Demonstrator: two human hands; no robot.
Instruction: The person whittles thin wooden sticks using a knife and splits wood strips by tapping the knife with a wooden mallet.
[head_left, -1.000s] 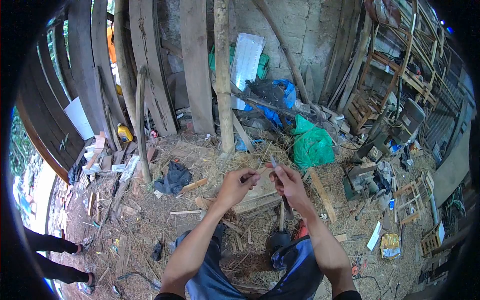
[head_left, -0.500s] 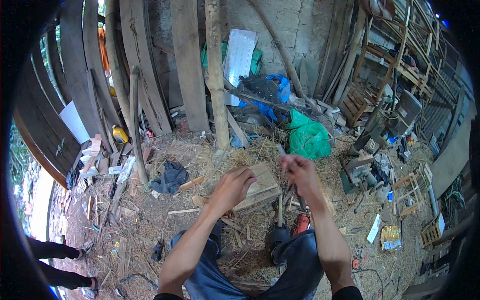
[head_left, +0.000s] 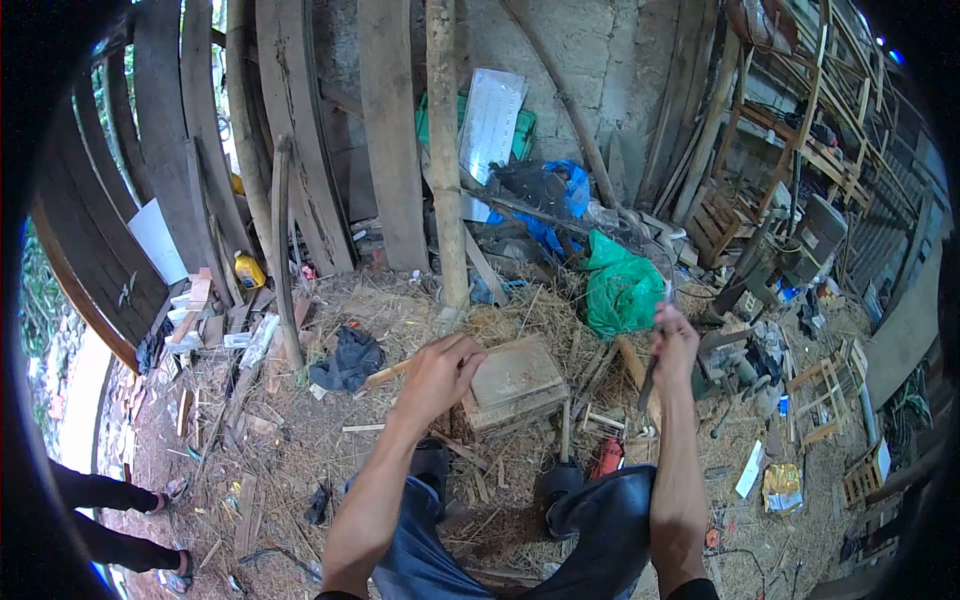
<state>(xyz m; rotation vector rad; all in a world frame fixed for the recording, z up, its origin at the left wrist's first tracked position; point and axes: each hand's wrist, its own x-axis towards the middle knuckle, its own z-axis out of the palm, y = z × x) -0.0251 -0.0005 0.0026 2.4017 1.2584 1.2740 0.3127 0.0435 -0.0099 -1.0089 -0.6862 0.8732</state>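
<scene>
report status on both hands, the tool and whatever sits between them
Left hand curled, contents unclear. Right hand closed around slim dark tool, out to the side. Wooden block low between the hands.

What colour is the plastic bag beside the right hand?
The plastic bag is green, shown in the head view.

Sleeves (head_left: 692,590): black, and just peeking in at the bottom edge!
Forearms (head_left: 678,470): bare, all the way down!
Trousers (head_left: 600,530): dark blue, well creased, and look at that sheen!
Footwear (head_left: 430,465): dark, details unclear!
</scene>
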